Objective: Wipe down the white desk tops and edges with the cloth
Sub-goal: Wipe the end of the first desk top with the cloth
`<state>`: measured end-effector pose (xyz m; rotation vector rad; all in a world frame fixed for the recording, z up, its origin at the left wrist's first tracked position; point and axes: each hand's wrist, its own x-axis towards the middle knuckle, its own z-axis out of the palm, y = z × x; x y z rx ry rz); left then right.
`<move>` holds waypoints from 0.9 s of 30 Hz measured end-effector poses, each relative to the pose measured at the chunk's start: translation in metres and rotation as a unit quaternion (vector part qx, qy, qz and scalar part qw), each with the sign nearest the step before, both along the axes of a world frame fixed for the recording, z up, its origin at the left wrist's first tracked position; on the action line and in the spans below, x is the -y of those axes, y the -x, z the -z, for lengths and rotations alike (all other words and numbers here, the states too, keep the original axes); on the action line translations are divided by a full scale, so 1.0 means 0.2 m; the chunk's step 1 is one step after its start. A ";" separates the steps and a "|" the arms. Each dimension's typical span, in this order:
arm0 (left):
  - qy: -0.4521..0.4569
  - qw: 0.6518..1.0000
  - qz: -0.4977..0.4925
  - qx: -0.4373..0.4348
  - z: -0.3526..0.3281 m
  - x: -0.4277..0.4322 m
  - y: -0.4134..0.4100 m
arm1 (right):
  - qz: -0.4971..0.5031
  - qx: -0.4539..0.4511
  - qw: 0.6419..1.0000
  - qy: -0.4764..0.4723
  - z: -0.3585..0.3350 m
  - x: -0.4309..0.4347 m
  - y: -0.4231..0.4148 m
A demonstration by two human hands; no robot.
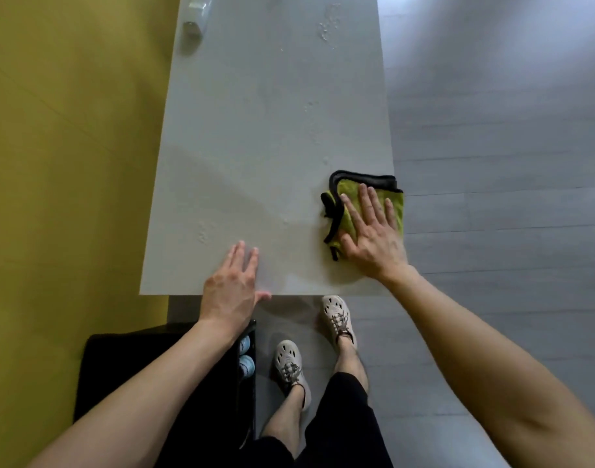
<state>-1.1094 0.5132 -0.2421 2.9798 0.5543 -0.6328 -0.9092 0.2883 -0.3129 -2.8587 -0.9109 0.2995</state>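
– The cloth [350,185], where is it?
– It lies on the white desk [255,146], at the right edge, near the close end. One side sticks out a bit past the edge.
– Start close to us. What do you see?
– Two pale shoes [291,366] on the grey floor [491,197]. Then two bare arms reach out to the desk.
– What does the left hand [232,288] do?
– It lies flat on the near edge of the desk. Its fingers are straight and close together. The thumb hangs over the edge. It holds nothing.
– And the right hand [373,234]?
– It lies palm down on top of the cloth. Its fingers are straight and spread wide. It presses on the cloth and does not pinch it.
– How many cloths?
– One. It is green with a black rim, and it is folded. One desk too.
– And farther away?
– Wet drops [328,25] sit on the desk. At the far left corner lies one clear thing [194,25], too blurry to name.
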 end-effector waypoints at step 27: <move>0.079 0.996 0.026 0.022 -0.06 -0.09 0.07 | -0.072 0.016 0.995 -0.064 -0.03 -0.49 0.58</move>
